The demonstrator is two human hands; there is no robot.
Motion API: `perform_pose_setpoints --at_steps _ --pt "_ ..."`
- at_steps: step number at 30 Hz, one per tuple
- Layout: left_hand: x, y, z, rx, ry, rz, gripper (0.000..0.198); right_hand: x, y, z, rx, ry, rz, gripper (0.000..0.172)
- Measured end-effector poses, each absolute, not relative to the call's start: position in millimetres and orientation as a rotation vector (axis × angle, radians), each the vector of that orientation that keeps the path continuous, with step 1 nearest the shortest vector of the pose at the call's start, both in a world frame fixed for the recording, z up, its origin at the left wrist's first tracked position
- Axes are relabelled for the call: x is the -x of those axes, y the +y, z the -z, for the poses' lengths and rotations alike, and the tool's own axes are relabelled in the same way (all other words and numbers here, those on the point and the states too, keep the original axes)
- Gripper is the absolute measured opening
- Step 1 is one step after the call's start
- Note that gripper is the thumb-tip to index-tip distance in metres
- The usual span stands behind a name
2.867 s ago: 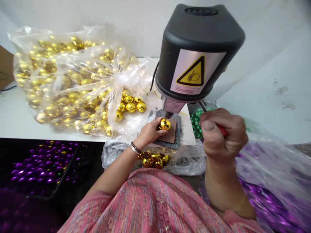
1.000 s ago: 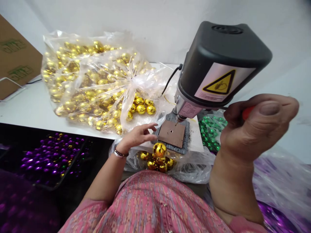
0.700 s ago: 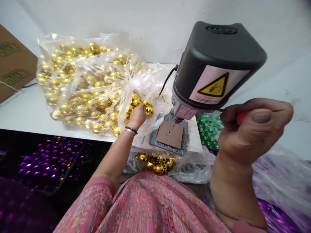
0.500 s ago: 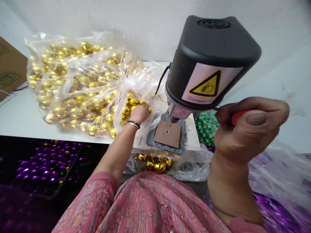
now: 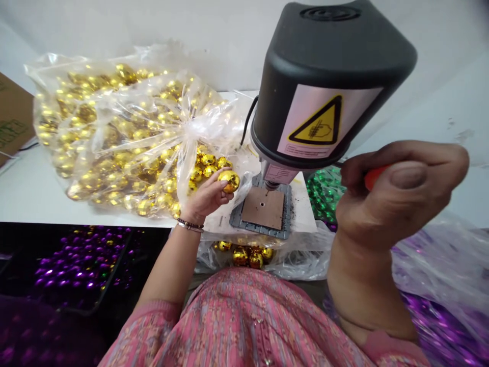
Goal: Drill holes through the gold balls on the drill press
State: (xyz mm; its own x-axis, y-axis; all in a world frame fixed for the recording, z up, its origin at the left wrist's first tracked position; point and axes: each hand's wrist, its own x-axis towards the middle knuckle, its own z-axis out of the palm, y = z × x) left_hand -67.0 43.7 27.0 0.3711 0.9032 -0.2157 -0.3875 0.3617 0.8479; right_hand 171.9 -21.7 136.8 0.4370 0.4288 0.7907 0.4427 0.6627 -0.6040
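A shiny gold ball (image 5: 229, 181) is held between the thumb and fingers of my left hand (image 5: 208, 197), beside the mouth of a clear bag of gold balls (image 5: 130, 137). To its right stands a black drill press (image 5: 328, 76) with a yellow warning label. Its tip is over a brown square board (image 5: 263, 208) with a small hole, which lies on the grey base (image 5: 237, 218). My right hand (image 5: 397, 191) is wrapped round the red-ended lever (image 5: 376, 177) at the machine's right side.
More gold balls (image 5: 255, 259) sit in a clear bag below the table's front edge. Green balls (image 5: 326, 196) lie right of the base. Purple balls (image 5: 72, 262) are at lower left, purple bags (image 5: 443, 265) at lower right. A cardboard box (image 5: 15, 120) stands far left.
My left hand has come back from the bag's opening and turned, now showing one gold ball in its fingers. My right hand stays on the lever. The view has shifted slightly.
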Motion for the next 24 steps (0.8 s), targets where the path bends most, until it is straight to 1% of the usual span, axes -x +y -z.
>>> perform_pose_setpoints --at_steps 2,4,7,12,16,19,24 --pt "63.6 31.9 -28.6 -0.777 0.716 -0.906 0.066 -171.9 -18.3 -146.2 0.963 -1.160 0.035 0.041" --pt "58.8 22.3 -28.3 -0.785 0.691 -0.853 0.066 -173.8 -10.9 -158.1 0.982 -1.176 -0.015 0.036" --pt "51.3 12.5 -26.8 -0.832 0.740 -0.792 0.065 -180.1 6.3 -174.9 0.920 -1.175 -0.167 0.032" --pt "39.2 8.4 -24.0 -1.110 0.987 -0.713 0.065 -191.4 26.3 -186.4 0.926 -1.159 -0.463 0.033" --pt "27.4 12.4 -21.1 -1.343 1.182 -0.666 0.066 -192.6 25.3 -186.8 0.945 -1.178 -0.465 0.035" --pt "19.7 15.0 -20.4 -1.510 1.301 -0.638 0.061 -190.9 23.5 -187.1 0.944 -1.185 -0.450 0.040" --pt "11.2 16.1 -22.0 -1.648 1.337 -0.578 0.059 -185.8 20.3 -190.0 0.980 -1.139 -0.452 0.040"
